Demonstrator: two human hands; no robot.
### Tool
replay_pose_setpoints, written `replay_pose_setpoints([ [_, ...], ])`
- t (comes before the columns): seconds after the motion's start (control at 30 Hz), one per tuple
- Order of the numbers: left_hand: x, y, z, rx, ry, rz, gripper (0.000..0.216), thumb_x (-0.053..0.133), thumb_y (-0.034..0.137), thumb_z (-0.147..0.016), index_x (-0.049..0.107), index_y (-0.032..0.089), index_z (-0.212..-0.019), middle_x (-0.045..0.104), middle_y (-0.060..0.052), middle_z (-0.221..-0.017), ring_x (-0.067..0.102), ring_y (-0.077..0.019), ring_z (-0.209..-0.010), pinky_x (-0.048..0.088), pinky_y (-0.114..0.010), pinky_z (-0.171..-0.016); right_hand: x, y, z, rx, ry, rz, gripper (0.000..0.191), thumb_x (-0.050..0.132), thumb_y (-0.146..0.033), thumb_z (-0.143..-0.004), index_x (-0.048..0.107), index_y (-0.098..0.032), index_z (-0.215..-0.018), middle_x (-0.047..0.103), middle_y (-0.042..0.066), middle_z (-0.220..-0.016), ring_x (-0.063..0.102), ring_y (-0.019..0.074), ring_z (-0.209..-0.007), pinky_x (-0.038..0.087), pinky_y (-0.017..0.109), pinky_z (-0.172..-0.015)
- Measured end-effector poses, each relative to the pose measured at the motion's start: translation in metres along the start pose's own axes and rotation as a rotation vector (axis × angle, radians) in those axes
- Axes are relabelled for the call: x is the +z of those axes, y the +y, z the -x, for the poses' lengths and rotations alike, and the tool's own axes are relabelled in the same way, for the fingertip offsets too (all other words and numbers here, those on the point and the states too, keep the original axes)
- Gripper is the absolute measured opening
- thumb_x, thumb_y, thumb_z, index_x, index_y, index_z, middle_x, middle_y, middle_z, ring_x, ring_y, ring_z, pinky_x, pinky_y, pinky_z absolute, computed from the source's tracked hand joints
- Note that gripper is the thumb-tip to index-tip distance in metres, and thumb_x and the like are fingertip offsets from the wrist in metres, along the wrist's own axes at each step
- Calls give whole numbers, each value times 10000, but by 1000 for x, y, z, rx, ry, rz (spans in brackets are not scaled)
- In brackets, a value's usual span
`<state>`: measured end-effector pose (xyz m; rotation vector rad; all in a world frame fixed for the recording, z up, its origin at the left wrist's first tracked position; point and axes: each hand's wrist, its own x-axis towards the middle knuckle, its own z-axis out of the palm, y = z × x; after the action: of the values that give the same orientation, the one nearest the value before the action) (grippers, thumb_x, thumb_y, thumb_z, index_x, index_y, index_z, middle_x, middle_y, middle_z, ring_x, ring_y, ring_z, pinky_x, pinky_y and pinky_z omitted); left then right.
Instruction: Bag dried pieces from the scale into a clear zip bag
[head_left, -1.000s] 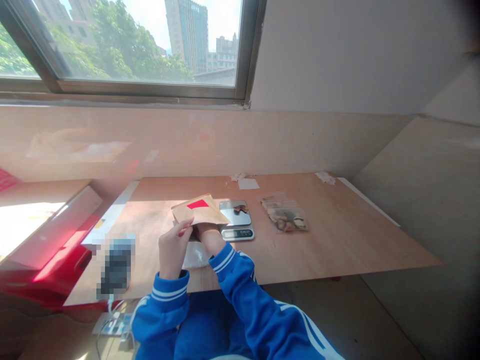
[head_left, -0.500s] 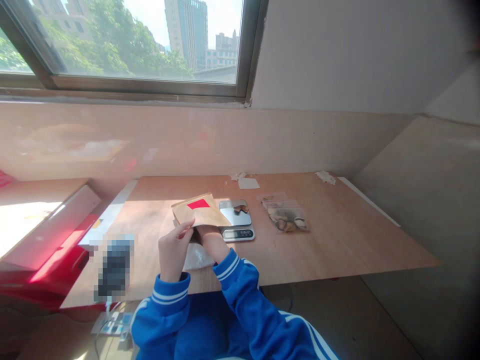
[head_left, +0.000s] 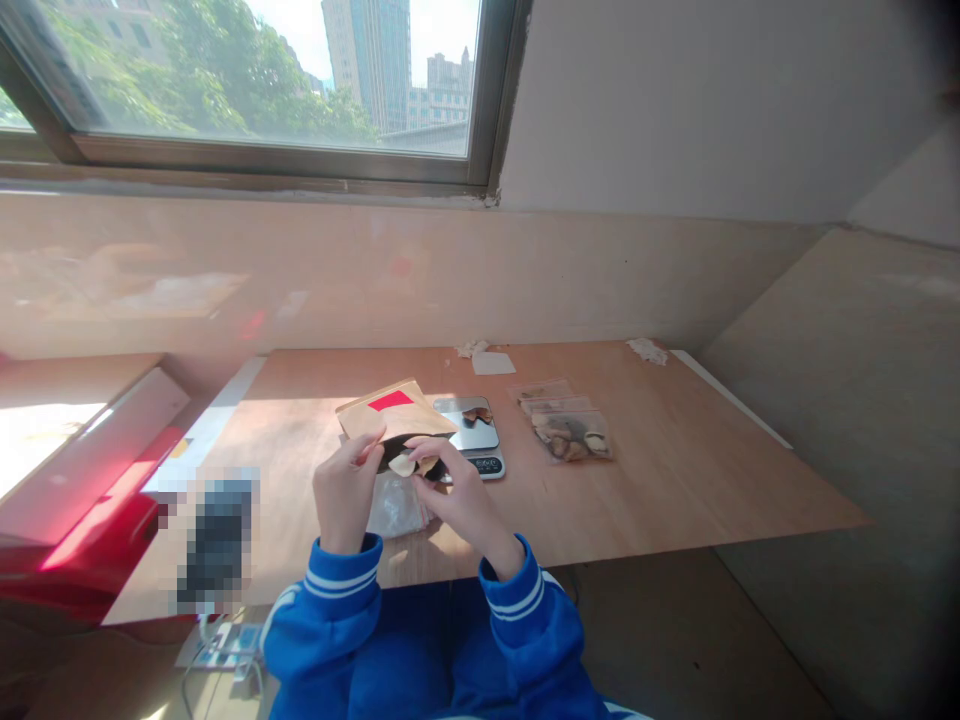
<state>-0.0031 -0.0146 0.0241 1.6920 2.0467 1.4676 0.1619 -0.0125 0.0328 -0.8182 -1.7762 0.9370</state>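
My left hand [head_left: 343,495] grips the open mouth of a brown paper bag with a red label [head_left: 390,410], holding it tilted above the wooden table [head_left: 675,470]. My right hand [head_left: 461,495] is out of the bag, its fingers pinched on a few pale and brown dried slices [head_left: 411,464] right at the bag's mouth. A small digital scale [head_left: 472,435] with a shiny pan stands just behind my right hand, with a brown piece on the pan. A crumpled clear plastic bag [head_left: 395,508] lies on the table under my hands.
Clear packets of dried pieces [head_left: 566,425] lie to the right of the scale. Paper scraps [head_left: 491,360] sit near the wall. A blurred dark object [head_left: 217,535] rests at the table's left front. A red and white box [head_left: 97,480] stands to the left.
My right hand was inside the paper bag up to the wrist; it has drawn out and now pinches dried slices at the opening. The view has tilted slightly.
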Motion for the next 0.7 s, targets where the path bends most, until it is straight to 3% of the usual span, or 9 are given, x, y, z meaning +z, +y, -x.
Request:
replay_pose_setpoints([
  [0.17,3,2,0,-47,98,8,225,589,268,-783,746,258,-944,757,14,-853,712,-190,-760,530,-264,-715,-33,20,9,90,187,-204,208,592,-264,-837,509,-229,-1025,617,75,-1204,601,202,-1110,531,334,-886],
  [0.3,3,1,-1,-67,134,15,216,598,257,-774,746,247,-930,759,11,-865,715,-190,-754,532,-263,-722,-51,62,11,175,275,-110,334,587,-282,-824,501,-222,-1141,608,97,-1224,593,218,-1115,547,316,-812],
  [0.53,-2,-2,-1,-83,123,1,212,610,261,-769,752,255,-926,759,17,-849,717,-185,-759,525,-254,-712,-42,141,-19,236,253,36,377,553,-206,-765,522,-197,-1140,626,83,-1129,606,194,-1027,517,311,-820],
  [0.7,-5,-5,-2,-115,111,-8,211,627,267,-755,755,266,-922,759,29,-842,715,-176,-752,522,-249,-712,-40,167,-30,219,239,87,374,563,-253,-788,549,-211,-1160,617,70,-1122,596,193,-1003,508,316,-819],
])
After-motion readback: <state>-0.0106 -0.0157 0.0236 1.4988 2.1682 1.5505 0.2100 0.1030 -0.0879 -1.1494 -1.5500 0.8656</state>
